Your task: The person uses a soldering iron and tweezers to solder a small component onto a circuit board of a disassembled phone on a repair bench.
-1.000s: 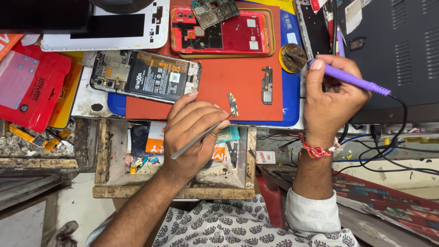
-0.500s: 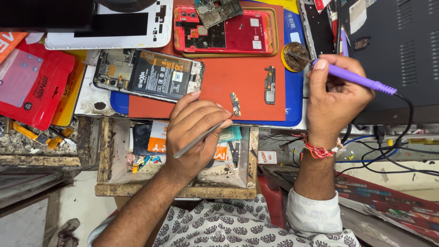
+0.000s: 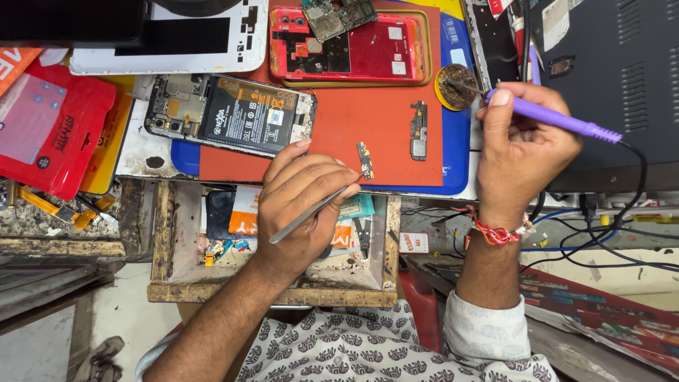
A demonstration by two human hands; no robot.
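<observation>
left hand (image 3: 300, 205) grips tweezers (image 3: 315, 210), tips on small board (image 3: 365, 160), upright on orange mat (image 3: 385, 138) | right hand (image 3: 523, 152) holds purple iron (image 3: 559, 122), tip in tin (image 3: 456, 86), up-right of board | left nearer

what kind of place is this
Most likely a phone repair bench: an opened phone with its battery bare on an orange mat, a purple soldering iron in the right hand, and tweezers in the left hand.
</observation>
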